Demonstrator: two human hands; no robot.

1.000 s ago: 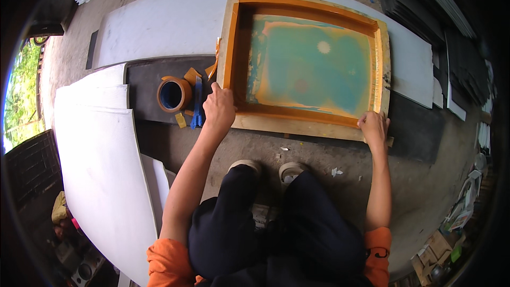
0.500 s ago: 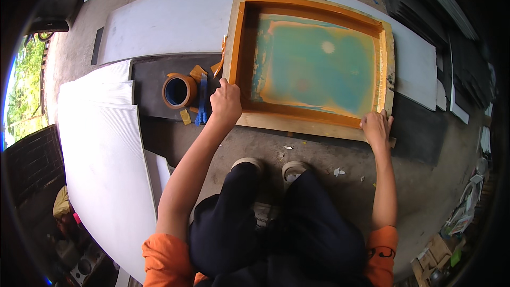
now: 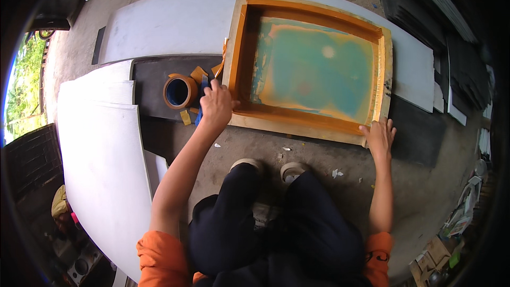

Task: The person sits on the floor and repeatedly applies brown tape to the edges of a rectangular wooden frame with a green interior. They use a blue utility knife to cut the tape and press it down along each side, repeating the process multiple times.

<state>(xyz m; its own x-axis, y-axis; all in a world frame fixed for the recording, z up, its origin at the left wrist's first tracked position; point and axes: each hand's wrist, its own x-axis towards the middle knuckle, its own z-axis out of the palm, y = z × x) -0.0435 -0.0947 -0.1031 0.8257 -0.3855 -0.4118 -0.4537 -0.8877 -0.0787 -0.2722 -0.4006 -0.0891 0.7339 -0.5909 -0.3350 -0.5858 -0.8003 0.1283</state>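
A screen printing frame (image 3: 297, 127) of bare wood, lined with orange-brown tape, lies flat in front of me around a blue-green mesh (image 3: 319, 69). Beside its near left corner is my left hand (image 3: 215, 109), holding nothing, fingers apart, partly over a blue strip (image 3: 204, 83). Whether its thumb touches the frame I cannot tell. My right hand (image 3: 380, 137) rests on the near right corner with its fingers spread. Left of my left hand stands a brown tape-like ring or tub with a dark blue inside (image 3: 178, 91), among small orange-yellow scraps (image 3: 185, 117).
A long white board (image 3: 164, 26) extends under and behind the frame. White corrugated sheets (image 3: 101, 154) are stacked at the left, by a dark board (image 3: 149, 69). Dark sheets (image 3: 419, 21) lie at the far right. Paper bits (image 3: 337, 172) litter the floor near my feet.
My left hand has come off the frame's left edge, moved slightly left and spread its fingers over the blue strip. The fingers of my right hand have loosened and spread at the corner.
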